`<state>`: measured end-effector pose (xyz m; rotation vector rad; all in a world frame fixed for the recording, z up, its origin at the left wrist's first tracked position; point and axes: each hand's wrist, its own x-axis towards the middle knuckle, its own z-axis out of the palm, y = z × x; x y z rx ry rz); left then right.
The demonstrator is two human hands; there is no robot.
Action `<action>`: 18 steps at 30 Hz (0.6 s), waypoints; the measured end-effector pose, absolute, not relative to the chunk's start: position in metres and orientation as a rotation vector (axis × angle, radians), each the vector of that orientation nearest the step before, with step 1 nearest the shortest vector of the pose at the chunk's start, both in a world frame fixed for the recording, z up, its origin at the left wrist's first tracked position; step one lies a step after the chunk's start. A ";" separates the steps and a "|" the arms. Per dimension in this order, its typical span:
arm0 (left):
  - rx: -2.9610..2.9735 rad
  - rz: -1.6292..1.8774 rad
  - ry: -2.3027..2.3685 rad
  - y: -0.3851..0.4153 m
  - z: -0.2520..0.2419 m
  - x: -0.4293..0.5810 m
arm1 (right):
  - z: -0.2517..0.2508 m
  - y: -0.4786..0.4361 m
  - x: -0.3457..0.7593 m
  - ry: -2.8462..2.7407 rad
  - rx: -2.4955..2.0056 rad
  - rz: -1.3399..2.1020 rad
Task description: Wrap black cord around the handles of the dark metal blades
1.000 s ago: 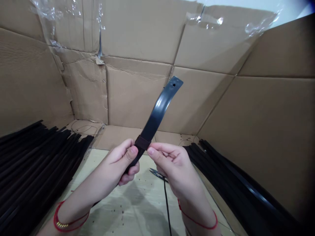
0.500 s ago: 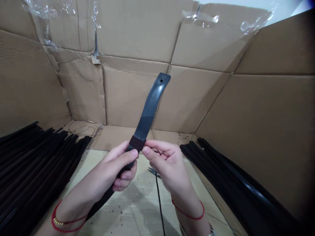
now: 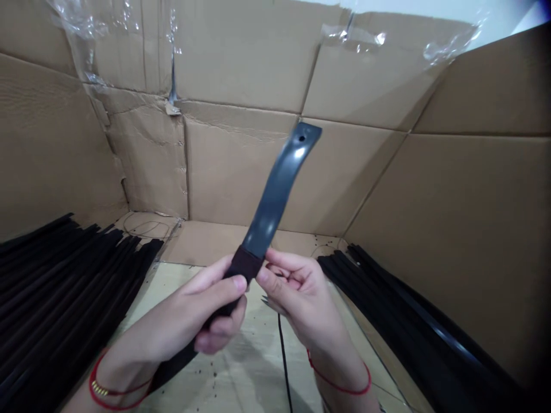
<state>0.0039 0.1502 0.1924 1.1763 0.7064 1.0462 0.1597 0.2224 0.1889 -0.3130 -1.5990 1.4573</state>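
Left hand (image 3: 202, 304): fingers clamping black strap (image 3: 279, 195) at fabric band (image 3: 245, 264) | right hand (image 3: 297, 298): fingers curling beside band, contact unclear | strap piles (image 3: 55, 298) lying either side

Left hand (image 3: 210, 307) curled closed, thumb lying across the top, fingers tucked beneath. Right hand (image 3: 299, 301) just beside the left hand, on its right, fingers loosely bent, thumb tip angled toward it. Left forearm (image 3: 129, 361) and right forearm (image 3: 338, 361) slanting up toward the left hand, a red cord (image 3: 92, 387) around each wrist.
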 end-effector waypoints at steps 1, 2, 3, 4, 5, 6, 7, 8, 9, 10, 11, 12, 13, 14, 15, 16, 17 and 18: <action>1.174 0.989 0.639 0.150 0.192 0.003 | 0.188 0.224 0.160 -1.629 -0.261 1.531; 1.171 0.926 0.580 0.151 0.191 0.003 | 0.186 0.225 0.160 -1.650 -0.208 1.586; 1.172 0.881 0.549 0.152 0.190 0.003 | 0.185 0.227 0.160 -1.655 -0.170 1.619; 1.183 0.873 0.551 0.153 0.190 0.005 | 0.185 0.227 0.159 -1.642 -0.156 1.626; 1.210 0.914 0.588 0.154 0.190 0.008 | 0.184 0.228 0.158 -1.614 -0.172 1.607; 1.254 1.003 0.669 0.155 0.189 0.011 | 0.184 0.228 0.157 -1.573 -0.213 1.568; 1.313 1.129 0.789 0.156 0.188 0.015 | 0.184 0.227 0.155 -1.528 -0.265 1.516; 1.391 1.258 0.932 0.156 0.187 0.019 | 0.184 0.226 0.153 -1.482 -0.312 1.459; 1.479 1.371 1.093 0.156 0.186 0.023 | 0.184 0.225 0.150 -1.441 -0.346 1.413; 1.570 1.447 1.250 0.156 0.184 0.027 | 0.184 0.223 0.148 -1.407 -0.364 1.379; 1.659 1.487 1.382 0.156 0.182 0.029 | 0.185 0.220 0.146 -1.386 -0.367 1.356; 1.738 1.498 1.466 0.156 0.180 0.031 | 0.186 0.218 0.144 -1.378 -0.362 1.343; 1.793 1.502 1.501 0.157 0.178 0.032 | 0.187 0.216 0.142 -1.377 -0.356 1.334; 1.820 1.505 1.496 0.157 0.177 0.032 | 0.188 0.214 0.142 -1.382 -0.353 1.322; 1.818 1.515 1.464 0.158 0.176 0.032 | 0.188 0.212 0.141 -1.386 -0.355 1.303; 1.793 1.527 1.419 0.158 0.177 0.031 | 0.189 0.211 0.141 -1.386 -0.364 1.278; 1.747 1.543 1.367 0.159 0.178 0.030 | 0.189 0.211 0.142 -1.386 -0.378 1.250; 1.679 1.560 1.303 0.159 0.180 0.029 | 0.189 0.211 0.142 -1.382 -0.396 1.221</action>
